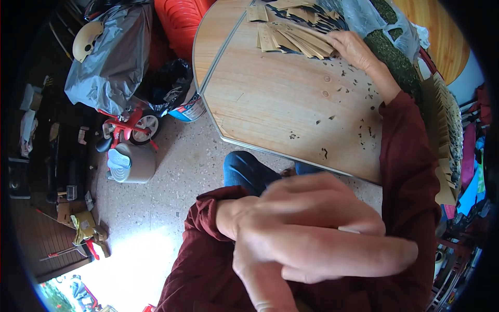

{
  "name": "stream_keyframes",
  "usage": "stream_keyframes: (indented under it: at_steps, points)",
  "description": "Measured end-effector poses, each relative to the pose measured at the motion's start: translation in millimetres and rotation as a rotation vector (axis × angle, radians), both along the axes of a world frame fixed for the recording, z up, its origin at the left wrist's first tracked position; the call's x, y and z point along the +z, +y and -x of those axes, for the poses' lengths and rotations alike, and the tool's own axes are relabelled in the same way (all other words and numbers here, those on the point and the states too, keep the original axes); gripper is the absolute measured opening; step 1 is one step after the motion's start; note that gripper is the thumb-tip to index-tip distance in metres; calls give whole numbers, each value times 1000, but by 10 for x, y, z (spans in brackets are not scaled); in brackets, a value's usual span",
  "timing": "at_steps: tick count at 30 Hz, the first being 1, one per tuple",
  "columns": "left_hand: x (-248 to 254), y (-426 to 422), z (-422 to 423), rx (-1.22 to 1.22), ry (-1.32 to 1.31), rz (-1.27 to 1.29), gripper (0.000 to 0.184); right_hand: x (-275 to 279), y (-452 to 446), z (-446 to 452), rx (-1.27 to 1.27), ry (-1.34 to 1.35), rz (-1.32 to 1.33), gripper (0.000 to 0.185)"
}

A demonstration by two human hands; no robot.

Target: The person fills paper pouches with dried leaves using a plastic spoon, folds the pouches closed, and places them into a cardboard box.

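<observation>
Close to the camera, my left hand (pixel 312 234) is raised over my lap with its index finger stretched to the right and its thumb apart. The other fingers are bent, and nothing shows in the hand, which is partly blurred. At the back of the wooden table, my right hand (pixel 356 50) grips the right end of a fanned pile of brown paper packets (pixel 293 40). Its fingertips are partly hidden among them. Behind that pile lie more brown packets (pixel 299 13), mixed with dark strips.
Dark dried leaf bits (pixel 332 118) lie scattered across the wooden table (pixel 260 99). A clear plastic bag (pixel 371 23) of dark green leaf matter and a cardboard box (pixel 444 135) packed with brown edges stand right. Leftward are a black-lined bin (pixel 174 86) and a red tricycle (pixel 127 125).
</observation>
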State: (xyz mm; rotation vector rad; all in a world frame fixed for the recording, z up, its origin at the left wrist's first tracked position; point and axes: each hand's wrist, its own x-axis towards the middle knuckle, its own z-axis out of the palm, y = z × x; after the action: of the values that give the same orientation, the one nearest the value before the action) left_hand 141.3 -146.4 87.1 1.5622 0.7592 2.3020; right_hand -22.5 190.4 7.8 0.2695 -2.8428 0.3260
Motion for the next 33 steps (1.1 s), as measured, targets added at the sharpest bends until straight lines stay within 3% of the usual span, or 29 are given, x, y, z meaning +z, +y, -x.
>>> stream_keyframes:
  at_steps: [3,4,5,6,7,10,11,15,18,19,20,25,33]
  points:
    - [-48,-50,-217,505,-43,108,15,146,35,-125,77,235,55,20]
    - [-29,-75,-290,500,-43,112,15,221,72,-176,2,189,74,21]
    - [43,-105,-366,414,-188,178,14,303,62,-245,-74,145,91,22]
    - [141,-136,-444,326,-331,239,13,272,120,-249,-41,122,391,23]
    - [247,-166,-521,236,-471,299,13,262,196,-284,-47,126,388,23]
    - [448,-215,-704,-53,-892,489,20,621,-254,-696,-151,84,815,16]
    - [430,-198,-687,-59,-896,496,20,603,-284,-757,-160,81,818,16]
    - [103,85,-442,-209,-413,214,5,494,-250,-1040,-146,-12,893,21]
    - [-193,364,-259,-306,-21,-30,12,333,-166,-1193,-43,14,875,20]
    - [-273,455,-228,-131,-161,-11,26,292,-146,-1255,-10,35,902,19]
    - [-345,516,18,-126,-104,127,36,332,-186,-1349,-46,13,947,18]
    - [-568,796,275,-365,-513,309,35,271,-124,-1514,-162,24,1138,14]
    - [-663,1091,371,-464,-529,350,21,176,41,-1586,-137,60,1228,9]
